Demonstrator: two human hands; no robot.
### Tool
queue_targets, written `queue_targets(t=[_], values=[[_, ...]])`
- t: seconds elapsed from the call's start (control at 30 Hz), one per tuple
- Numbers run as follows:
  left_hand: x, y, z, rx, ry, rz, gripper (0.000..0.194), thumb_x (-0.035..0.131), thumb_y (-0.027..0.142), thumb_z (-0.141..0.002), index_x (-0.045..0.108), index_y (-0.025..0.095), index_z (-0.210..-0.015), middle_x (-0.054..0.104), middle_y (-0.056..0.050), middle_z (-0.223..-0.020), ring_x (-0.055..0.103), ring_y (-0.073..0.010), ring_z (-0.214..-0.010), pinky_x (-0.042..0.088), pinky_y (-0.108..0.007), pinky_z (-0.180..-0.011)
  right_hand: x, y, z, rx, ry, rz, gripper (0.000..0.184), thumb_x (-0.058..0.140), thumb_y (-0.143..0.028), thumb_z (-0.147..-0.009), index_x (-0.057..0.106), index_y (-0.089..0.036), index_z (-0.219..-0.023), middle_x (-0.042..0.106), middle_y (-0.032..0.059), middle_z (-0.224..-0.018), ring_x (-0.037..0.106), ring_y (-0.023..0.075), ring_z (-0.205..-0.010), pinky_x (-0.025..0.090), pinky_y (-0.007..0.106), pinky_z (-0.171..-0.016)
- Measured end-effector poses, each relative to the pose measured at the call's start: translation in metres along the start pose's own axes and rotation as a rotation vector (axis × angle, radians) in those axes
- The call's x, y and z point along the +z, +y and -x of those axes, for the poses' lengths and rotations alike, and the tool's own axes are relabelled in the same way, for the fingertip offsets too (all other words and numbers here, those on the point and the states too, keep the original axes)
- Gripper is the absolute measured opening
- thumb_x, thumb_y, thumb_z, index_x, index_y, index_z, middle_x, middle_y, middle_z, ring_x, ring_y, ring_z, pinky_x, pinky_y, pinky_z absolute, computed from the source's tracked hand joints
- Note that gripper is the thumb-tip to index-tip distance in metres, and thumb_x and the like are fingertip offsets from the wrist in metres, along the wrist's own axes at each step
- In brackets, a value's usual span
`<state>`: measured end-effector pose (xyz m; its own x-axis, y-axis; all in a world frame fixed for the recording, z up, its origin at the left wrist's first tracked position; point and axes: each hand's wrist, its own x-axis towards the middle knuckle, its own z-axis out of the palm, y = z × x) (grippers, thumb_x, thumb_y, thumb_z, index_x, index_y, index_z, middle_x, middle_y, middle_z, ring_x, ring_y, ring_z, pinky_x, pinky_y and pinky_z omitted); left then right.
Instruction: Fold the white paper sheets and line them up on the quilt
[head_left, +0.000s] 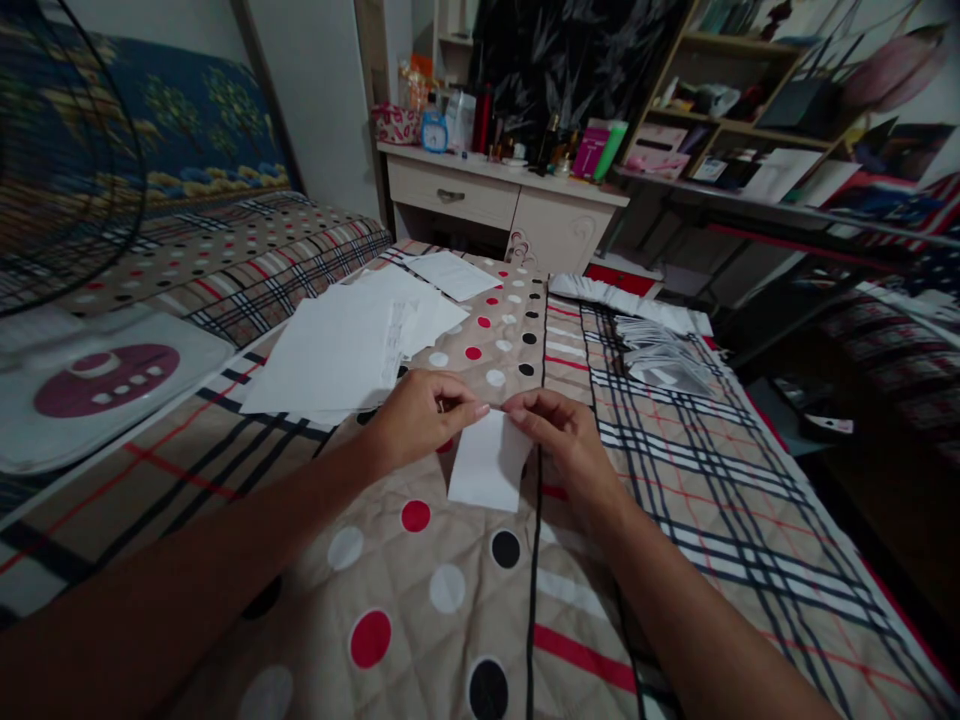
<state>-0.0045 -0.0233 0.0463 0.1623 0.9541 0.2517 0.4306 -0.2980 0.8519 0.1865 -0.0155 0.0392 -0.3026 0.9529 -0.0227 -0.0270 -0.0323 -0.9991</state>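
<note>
A small white piece of paper (pixel 489 465) is held just above the bedspread between my two hands. My left hand (pixel 424 415) pinches its upper left corner between thumb and fingers. At the upper right corner, my right hand (pixel 562 430) grips it the same way, thumb on the near face. The paper's lower edge hangs toward me. Beyond my left hand lies a spread of larger white sheets (pixel 337 345), some with faint print along an edge. To the right of my right hand sits a pile of small folded papers (pixel 664 355).
A polka-dot and plaid bedspread (pixel 442 590) covers the bed. A long row of white papers (pixel 630 300) lies near its far right. At left stand a fan (pixel 139 150) and its white base (pixel 210 345). A white dresser (pixel 450 190) stands beyond the bed.
</note>
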Motion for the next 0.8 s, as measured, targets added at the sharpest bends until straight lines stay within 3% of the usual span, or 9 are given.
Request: queue_targets(t=[0.23,0.4,0.63,0.7,0.8], values=[[0.009,0.011,0.008,0.178,0.071,-0.141,0.016,0.065,0.019,-0.079,0.069,0.014,-0.065,0.059,0.0,-0.063,0.052,-0.01,-0.059,0.038,-0.023,-0.056,0.01,-0.006,0.001,-0.164,-0.041,0.231,0.015,0.065,-0.027,-0.074,0.066,-0.014,-0.066,0.057,-0.0014,-0.06,0.044,0.0084,-0.054,0.032,0.021,-0.051],[0.003,0.007,0.005,0.245,0.168,-0.205,0.018,0.064,0.017,-0.08,0.065,0.013,-0.062,0.058,0.0,-0.062,0.05,-0.0098,-0.058,0.036,-0.024,-0.057,0.004,-0.006,-0.003,-0.138,-0.022,0.209,0.015,0.066,-0.027,-0.07,0.065,-0.014,-0.064,0.054,-0.0021,-0.058,0.043,0.0086,-0.052,0.031,0.022,-0.049],[-0.01,-0.004,-0.003,0.104,0.235,-0.078,0.02,0.063,0.023,-0.078,0.062,0.014,-0.061,0.059,-0.001,-0.063,0.051,-0.0115,-0.06,0.038,-0.025,-0.056,-0.008,0.0,-0.008,-0.129,0.073,0.093,0.01,0.066,-0.024,-0.069,0.065,-0.017,-0.062,0.06,-0.0011,-0.059,0.05,0.0108,-0.057,0.04,0.023,-0.057],[-0.011,-0.006,-0.004,0.048,0.225,-0.008,0.02,0.063,0.027,-0.078,0.062,0.014,-0.062,0.059,-0.001,-0.063,0.052,-0.012,-0.06,0.039,-0.025,-0.056,-0.004,0.004,-0.007,-0.103,0.026,0.019,0.01,0.07,-0.028,-0.07,0.067,-0.018,-0.073,0.065,-0.0002,-0.07,0.055,0.0121,-0.063,0.044,0.024,-0.062],[-0.007,-0.007,-0.004,-0.009,0.226,0.08,0.022,0.063,0.033,-0.078,0.061,0.015,-0.066,0.059,-0.001,-0.065,0.052,-0.0119,-0.06,0.04,-0.024,-0.055,0.007,0.01,-0.003,-0.019,-0.098,-0.069,0.027,0.077,-0.033,-0.067,0.07,-0.018,-0.088,0.069,0.0018,-0.08,0.059,0.0139,-0.068,0.048,0.026,-0.064]])
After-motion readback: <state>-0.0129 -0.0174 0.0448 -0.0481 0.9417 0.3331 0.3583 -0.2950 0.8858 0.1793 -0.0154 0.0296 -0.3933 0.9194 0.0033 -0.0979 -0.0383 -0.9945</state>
